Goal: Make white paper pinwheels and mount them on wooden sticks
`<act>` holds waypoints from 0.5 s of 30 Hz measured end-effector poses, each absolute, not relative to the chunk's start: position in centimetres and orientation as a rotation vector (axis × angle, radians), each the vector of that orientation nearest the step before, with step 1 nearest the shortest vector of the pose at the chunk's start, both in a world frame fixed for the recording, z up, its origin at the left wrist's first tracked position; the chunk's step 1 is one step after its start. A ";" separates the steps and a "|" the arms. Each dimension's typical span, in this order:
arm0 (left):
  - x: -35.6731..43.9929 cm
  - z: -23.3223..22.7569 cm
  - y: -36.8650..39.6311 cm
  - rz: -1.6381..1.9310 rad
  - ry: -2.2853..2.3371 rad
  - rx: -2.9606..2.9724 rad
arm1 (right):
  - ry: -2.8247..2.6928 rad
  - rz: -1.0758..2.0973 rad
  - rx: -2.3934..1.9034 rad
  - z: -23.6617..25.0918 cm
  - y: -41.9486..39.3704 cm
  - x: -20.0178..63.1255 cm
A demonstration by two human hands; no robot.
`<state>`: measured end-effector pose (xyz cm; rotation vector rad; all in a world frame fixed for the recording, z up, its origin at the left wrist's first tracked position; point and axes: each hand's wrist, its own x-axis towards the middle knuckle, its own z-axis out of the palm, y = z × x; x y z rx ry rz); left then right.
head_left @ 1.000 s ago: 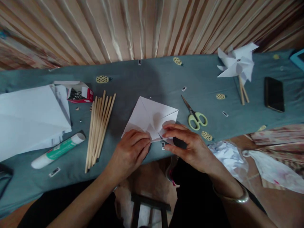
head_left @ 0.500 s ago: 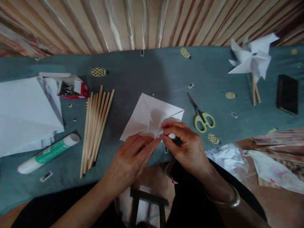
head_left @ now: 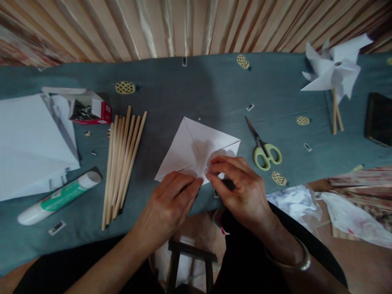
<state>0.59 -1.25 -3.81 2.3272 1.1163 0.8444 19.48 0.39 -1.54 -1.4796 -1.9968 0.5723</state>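
A square white paper sheet (head_left: 174,153), with cut or crease lines running in from its corners, lies on the cloth before me. My left hand (head_left: 171,200) is closed, its thumb and fingers at the paper's near edge. Across from it, my right hand (head_left: 240,190) bends thumb and forefinger around the paper near its middle front, in a loose pinch. The fingers partly hide the paper's near corner. Scissors (head_left: 263,149) with light green handles lie just right of the paper, blades slightly apart.
Wooden sticks (head_left: 124,163), a red box of metal pins (head_left: 92,112), a glue stick (head_left: 61,198) and white paper (head_left: 30,147) lie left. Paper pinwheels (head_left: 337,71) on sticks and a dark phone (head_left: 379,118) are right. Plastic bags (head_left: 297,204) sit lower right, beyond the table edge.
My right thumb and fingertips have drawn slightly apart from my left fingertips. The pale curled piece seen by the right thumb no longer shows. The view has shifted slightly.
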 end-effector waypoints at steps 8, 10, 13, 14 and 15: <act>0.7 -3.5 -1.3 0.855 1.146 2.364 | -2.106 0.492 -1.408 -1.8 0.2 19.6; 0.8 -3.5 -1.2 0.856 1.159 2.373 | -2.137 0.469 -1.397 -1.8 0.2 19.6; 0.9 -3.4 -1.0 0.849 1.168 2.388 | -2.166 0.438 -1.383 -1.7 0.2 19.5; 0.9 -3.4 -1.0 0.848 1.169 2.390 | -2.175 0.430 -1.380 -1.7 0.2 19.5; 1.0 -3.3 -1.0 0.846 1.169 2.391 | -2.185 0.421 -1.377 -1.7 0.2 19.5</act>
